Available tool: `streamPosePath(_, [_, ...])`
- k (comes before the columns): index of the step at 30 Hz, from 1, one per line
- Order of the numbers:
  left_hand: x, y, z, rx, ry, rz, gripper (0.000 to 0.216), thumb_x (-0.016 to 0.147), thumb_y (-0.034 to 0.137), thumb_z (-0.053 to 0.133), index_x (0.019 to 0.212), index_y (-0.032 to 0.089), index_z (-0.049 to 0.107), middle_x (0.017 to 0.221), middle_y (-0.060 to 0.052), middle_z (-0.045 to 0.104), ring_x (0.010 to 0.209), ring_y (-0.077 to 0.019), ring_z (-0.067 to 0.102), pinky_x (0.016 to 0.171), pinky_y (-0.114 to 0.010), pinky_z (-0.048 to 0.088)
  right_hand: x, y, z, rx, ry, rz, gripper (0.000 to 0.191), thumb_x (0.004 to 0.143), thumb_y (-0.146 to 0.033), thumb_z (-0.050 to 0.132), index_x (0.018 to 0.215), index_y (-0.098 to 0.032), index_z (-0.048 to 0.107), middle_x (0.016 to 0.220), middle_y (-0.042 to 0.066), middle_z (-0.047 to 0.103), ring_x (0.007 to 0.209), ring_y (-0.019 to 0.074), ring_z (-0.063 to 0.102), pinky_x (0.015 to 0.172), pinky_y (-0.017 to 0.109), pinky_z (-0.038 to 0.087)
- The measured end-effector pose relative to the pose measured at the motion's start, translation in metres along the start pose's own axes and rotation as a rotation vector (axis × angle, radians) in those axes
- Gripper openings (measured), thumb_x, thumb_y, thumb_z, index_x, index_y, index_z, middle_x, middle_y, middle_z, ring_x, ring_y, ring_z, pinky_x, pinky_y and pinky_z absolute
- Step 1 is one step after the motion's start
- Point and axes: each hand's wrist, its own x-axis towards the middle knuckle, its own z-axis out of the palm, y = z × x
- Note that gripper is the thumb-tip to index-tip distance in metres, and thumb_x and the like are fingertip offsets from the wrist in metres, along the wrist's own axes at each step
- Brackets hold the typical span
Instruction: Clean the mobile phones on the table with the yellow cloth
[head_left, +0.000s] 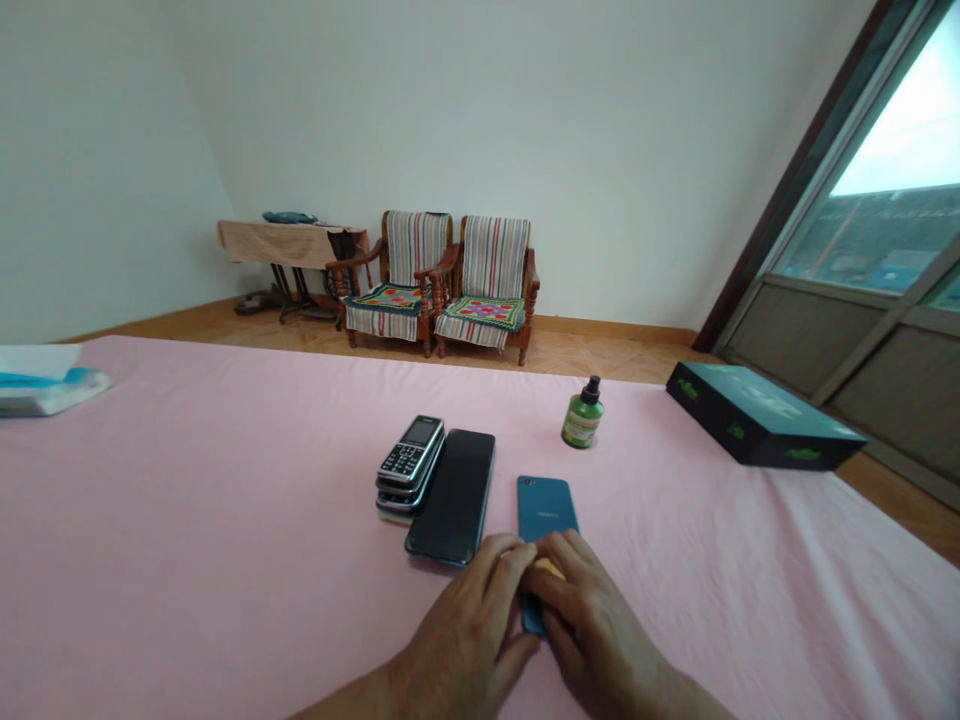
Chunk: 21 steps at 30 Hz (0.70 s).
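Teal phone (pixel 547 510), seemingly back-up.

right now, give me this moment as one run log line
left hand: on blue phone | right hand: on same phone, small yellow thing under fingers | beside: black phone, keypad phones | green bottle behind

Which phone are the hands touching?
The blue phone, lying back-up on the right; both hands rest on its near end. The black phone and keypad phones lie untouched.
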Motion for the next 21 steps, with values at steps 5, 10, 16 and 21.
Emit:
streamPosePath(5, [-0.001, -0.002, -0.001, 0.036, -0.01, -0.017, 0.068, 0.078, 0.001, 0.065, 0.138, 0.022, 0.038, 0.143, -0.01, 0.045, 0.134, -0.0221, 0.04, 0.115, -0.04, 0.033, -0.008, -0.002, 0.0, 0.024, 0.006, -0.02, 0.028, 0.081, -0.003, 0.047, 0.093, -0.02, 0.065, 0.098, 0.009, 0.059, 0.091, 0.0246, 0.05, 0.079, 0.04, 0.044])
streamPosePath(10, [0.001, 0.0, -0.005, 0.021, -0.044, -0.002, 0.057, 0.081, 0.01, 0.069, 0.133, 0.018, 0.047, 0.134, -0.012, 0.056, 0.125, -0.0249, 0.049, 0.11, -0.041, 0.039, -0.011, -0.002, 0.001, 0.027, 0.005, -0.065, 0.029, 0.08, -0.003, 0.046, 0.094, -0.02, 0.066, 0.095, 0.01, 0.059, 0.088, 0.0242, 0.051, 0.075, 0.038, 0.045])
streamPosePath(16, [0.006, 0.006, -0.009, 0.018, -0.076, 0.021, 0.039, 0.081, 0.012, 0.072, 0.117, 0.016, 0.058, 0.116, -0.009, 0.064, 0.109, -0.0234, 0.057, 0.098, -0.037, 0.047, -0.019, 0.003, 0.005, 0.073, 0.028, -0.107, 0.031, 0.075, 0.0, 0.048, 0.09, -0.02, 0.066, 0.092, 0.008, 0.061, 0.085, 0.0223, 0.053, 0.072, 0.035, 0.045])
streamPosePath(21, [0.004, 0.003, -0.008, 0.054, -0.078, 0.051, 0.033, 0.081, 0.016, 0.074, 0.112, 0.016, 0.064, 0.123, -0.01, 0.063, 0.115, -0.0247, 0.055, 0.102, -0.039, 0.044, -0.023, 0.005, 0.0, 0.161, 0.005, -0.102, 0.037, 0.068, 0.005, 0.047, 0.085, -0.022, 0.066, 0.091, 0.005, 0.062, 0.087, 0.0191, 0.057, 0.075, 0.032, 0.046])
